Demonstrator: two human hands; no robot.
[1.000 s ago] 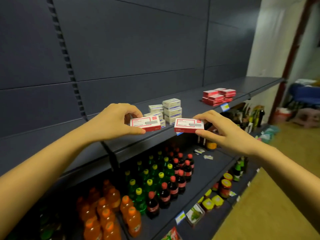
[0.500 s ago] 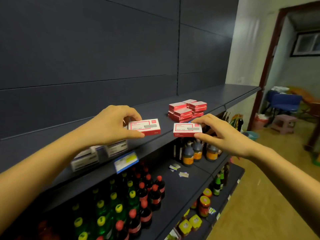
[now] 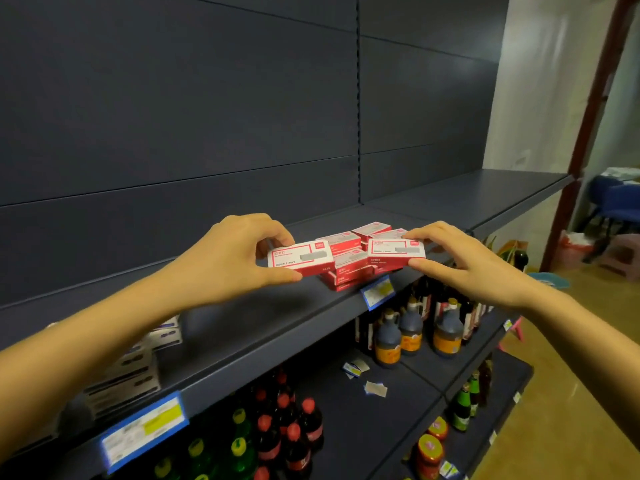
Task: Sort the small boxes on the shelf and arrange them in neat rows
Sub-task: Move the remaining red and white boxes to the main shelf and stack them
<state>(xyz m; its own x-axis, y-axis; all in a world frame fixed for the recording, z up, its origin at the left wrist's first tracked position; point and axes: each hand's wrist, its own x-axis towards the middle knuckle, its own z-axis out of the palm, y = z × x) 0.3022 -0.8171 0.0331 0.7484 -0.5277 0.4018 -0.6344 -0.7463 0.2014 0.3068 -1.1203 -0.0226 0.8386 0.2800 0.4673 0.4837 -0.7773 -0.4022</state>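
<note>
The left hand (image 3: 228,261) pinches a small red-and-white cardboard box (image 3: 300,258), thumb under its front edge and curled fingers on top. The right hand (image 3: 464,261) grips a second red-and-white box (image 3: 396,252) the same way. Both boxes are held above the dark blue metal shelf (image 3: 467,195), one just left of the loose pile of red-and-white boxes (image 3: 346,271), the other over its right side. The sorting looks partly done. The red ones are gathered in one spot, and a group of white-and-blue boxes (image 3: 138,368) sits well apart to the left, only partly in view. Still to do, I judge: the two held boxes must be set down, and the pile lies skewed and unevenly stacked, not yet in rows
</note>
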